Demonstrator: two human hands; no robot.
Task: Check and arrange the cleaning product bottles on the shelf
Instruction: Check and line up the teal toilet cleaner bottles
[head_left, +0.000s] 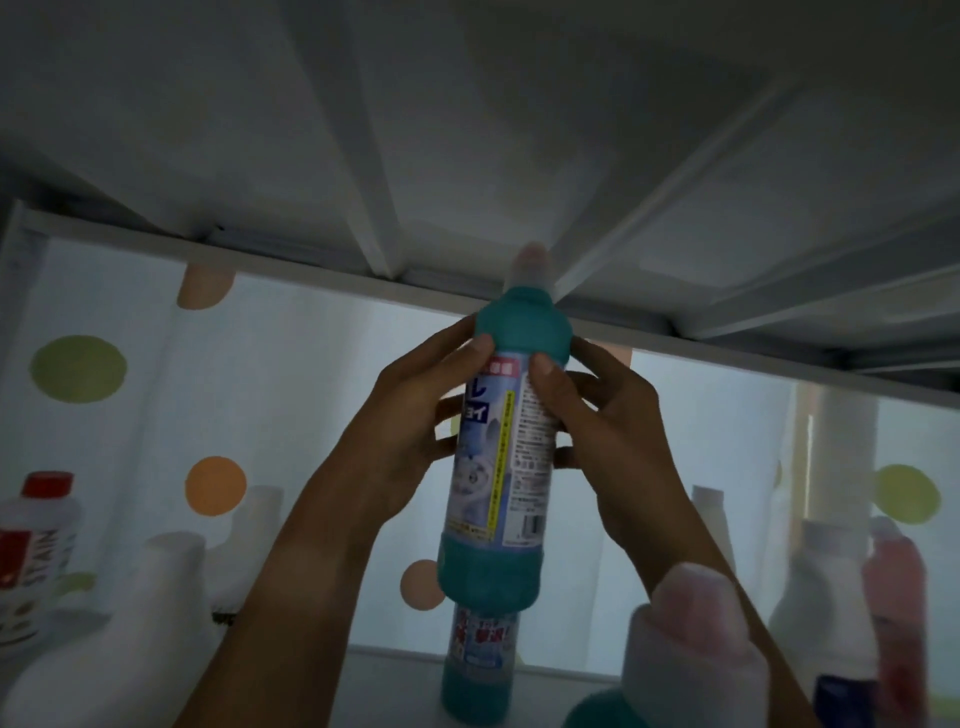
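Note:
I hold a tall teal bottle (501, 467) with a pale blue printed label and a white-pink cap up in the air, near the underside of the upper shelf. My left hand (415, 410) grips its left side, thumb on the label's top. My right hand (597, 421) grips its right side, thumb on the back label. A second teal bottle (480, 670) of the same kind stands on the shelf directly below the held one.
White bottles (171, 587) stand at the left, with a red-capped stain remover bottle (36, 540) at the far left. A pink-capped bottle (696, 649) is close at lower right; pink and white bottles (893, 587) stand at the right. A dotted curtain (78, 369) hangs behind the shelf.

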